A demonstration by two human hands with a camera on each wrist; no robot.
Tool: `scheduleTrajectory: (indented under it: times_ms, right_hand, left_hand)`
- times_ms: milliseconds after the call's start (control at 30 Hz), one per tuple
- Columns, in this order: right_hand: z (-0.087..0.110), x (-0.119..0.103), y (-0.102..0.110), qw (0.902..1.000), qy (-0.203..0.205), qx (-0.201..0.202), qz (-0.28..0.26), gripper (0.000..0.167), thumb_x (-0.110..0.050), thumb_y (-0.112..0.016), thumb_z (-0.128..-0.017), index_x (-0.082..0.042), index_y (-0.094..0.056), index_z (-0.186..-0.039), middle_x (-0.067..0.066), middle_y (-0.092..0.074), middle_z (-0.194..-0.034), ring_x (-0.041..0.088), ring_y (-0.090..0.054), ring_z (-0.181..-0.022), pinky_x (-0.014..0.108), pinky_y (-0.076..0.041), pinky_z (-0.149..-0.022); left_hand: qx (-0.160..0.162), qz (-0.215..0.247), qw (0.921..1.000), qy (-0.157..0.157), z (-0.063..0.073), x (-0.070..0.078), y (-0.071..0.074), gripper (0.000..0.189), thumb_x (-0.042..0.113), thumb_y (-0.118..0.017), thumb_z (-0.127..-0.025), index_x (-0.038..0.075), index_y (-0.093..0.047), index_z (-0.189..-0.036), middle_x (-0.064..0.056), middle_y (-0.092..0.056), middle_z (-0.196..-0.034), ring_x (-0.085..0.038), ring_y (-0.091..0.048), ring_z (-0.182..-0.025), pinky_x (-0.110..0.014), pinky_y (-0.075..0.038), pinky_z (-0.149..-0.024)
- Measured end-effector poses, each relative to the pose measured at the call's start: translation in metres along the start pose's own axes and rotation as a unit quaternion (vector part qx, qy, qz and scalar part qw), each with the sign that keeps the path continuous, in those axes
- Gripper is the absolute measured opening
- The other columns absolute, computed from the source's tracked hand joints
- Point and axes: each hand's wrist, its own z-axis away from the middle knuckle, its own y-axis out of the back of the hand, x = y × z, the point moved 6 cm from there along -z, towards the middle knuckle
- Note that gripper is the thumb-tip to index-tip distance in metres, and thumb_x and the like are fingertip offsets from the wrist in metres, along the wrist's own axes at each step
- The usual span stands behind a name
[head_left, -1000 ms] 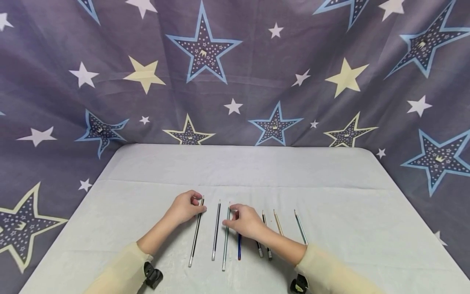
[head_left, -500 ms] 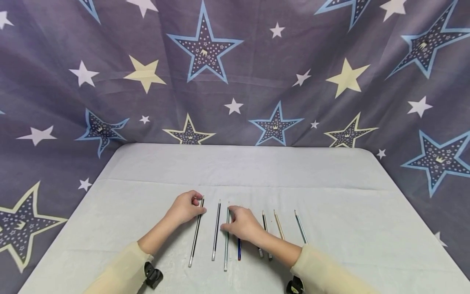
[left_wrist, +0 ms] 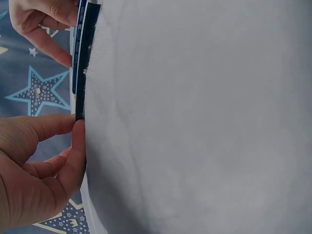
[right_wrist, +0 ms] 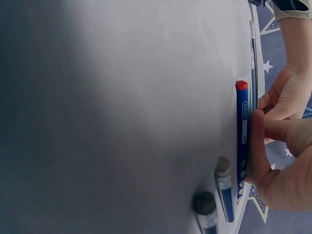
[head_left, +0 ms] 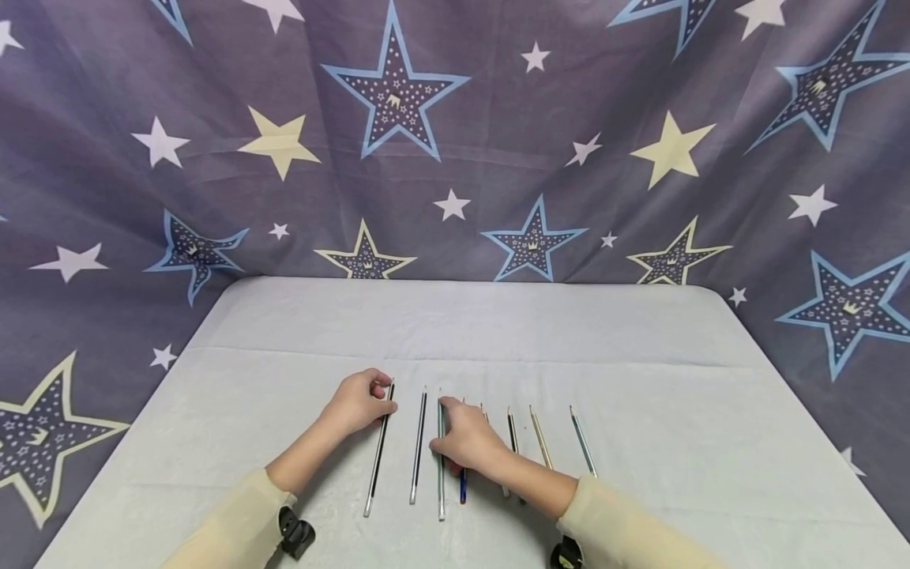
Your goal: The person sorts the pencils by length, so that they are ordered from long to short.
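Left hand pinches the leftmost dark pencil near its far end on the desk; right hand grips a greenish pencil, lying left of a blue pencil with a red near end.

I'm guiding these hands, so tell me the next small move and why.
I'd probably let the right hand release the green pencil and move to the blue pencil. The green one already lines up roughly with the dark pencil on its left, while the blue one is next on its right, partly hidden by that hand.
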Motion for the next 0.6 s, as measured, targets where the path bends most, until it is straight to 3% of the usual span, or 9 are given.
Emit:
scheduleTrajectory:
  times_ms: [67,233,467,600]
  right_hand:
    - [0.0006,-0.0009,0.0008,1.0000,0.002,0.000,0.002,0.067,-0.008,-0.068,-0.079,0.008,-0.038,-0.137,-0.002,-0.052,-0.044,0.008,-0.049,-0.032,0.023,-0.053,-0.057]
    - [0.0013,-0.0015,0.0007,0.9998,-0.002,-0.012,-0.014,0.069,-0.005,-0.066,-0.078,0.008,-0.036,-0.138,0.001,-0.054,-0.046,0.010,-0.050,-0.032,0.025,-0.049,-0.042]
    - [0.0006,0.0011,0.0004,0.9988,-0.016,-0.030,-0.036,0.071,-0.005,-0.066,-0.077,0.009,-0.034,-0.139,0.004,-0.059,-0.051,0.010,-0.052,-0.034,0.024,-0.050,-0.040]
    - [0.0016,0.0053,0.0032,0.9960,-0.030,-0.042,-0.073,0.072,-0.004,-0.066,-0.076,0.008,-0.033,-0.140,0.021,-0.069,-0.083,0.016,-0.057,-0.038,0.027,-0.052,-0.043]
  left_hand:
    - [0.000,-0.002,1.0000,-0.001,-0.0003,-0.0006,0.0002,0.037,0.006,-0.070,-0.077,-0.002,-0.058,-0.111,-0.006,-0.053,-0.084,-0.012,-0.056,-0.058,-0.023,-0.053,-0.053]
    - [-0.001,0.000,1.0000,-0.005,-0.0001,-0.0013,0.0014,0.036,0.006,-0.068,-0.078,-0.004,-0.057,-0.111,-0.007,-0.055,-0.084,-0.011,-0.058,-0.055,-0.024,-0.053,-0.055]
    - [-0.013,0.046,0.9989,0.001,0.0006,-0.0042,0.0026,0.036,0.002,-0.061,-0.079,-0.005,-0.055,-0.114,-0.010,-0.057,-0.086,-0.013,-0.059,-0.058,-0.026,-0.056,-0.056]
    - [-0.021,0.070,0.9973,0.006,0.0002,-0.0055,0.0029,0.036,0.001,-0.059,-0.080,-0.005,-0.055,-0.115,-0.010,-0.057,-0.085,-0.015,-0.059,-0.060,-0.027,-0.057,-0.056]
